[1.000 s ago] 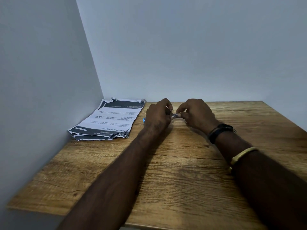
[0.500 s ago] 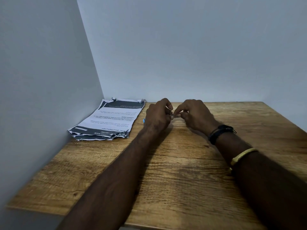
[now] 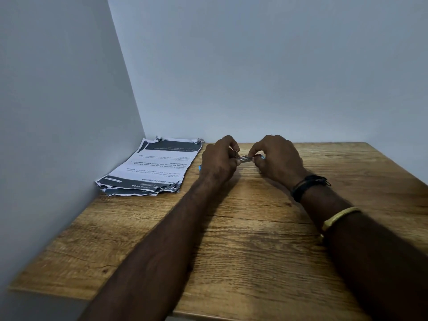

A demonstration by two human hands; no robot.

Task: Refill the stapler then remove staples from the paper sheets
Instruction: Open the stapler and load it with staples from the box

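My left hand [image 3: 220, 162] and my right hand [image 3: 279, 158] meet above the far middle of the wooden table [image 3: 254, 239]. Between them they hold a small stapler [image 3: 244, 159]. Its shiny metal part shows in the gap between my fingertips. A blue tip pokes out behind my left hand and a blue and red bit shows at my right fingertips. My left fingers curl round one end and my right thumb and fingers pinch the other. Most of the stapler is hidden by my hands. The stack of printed paper sheets [image 3: 152, 167] lies to the left, with torn, crumpled corners.
The table sits in a corner: one grey wall [image 3: 58, 135] runs along its left edge and another stands behind it. The paper stack lies against the left wall. On my right forearm are a black band [image 3: 308, 185] and a yellow band [image 3: 340, 216].
My hands closed together half a second ago, hiding the metal part. They have since drawn slightly apart, so the metal part shows again, with a blue and red bit at my right fingertips.
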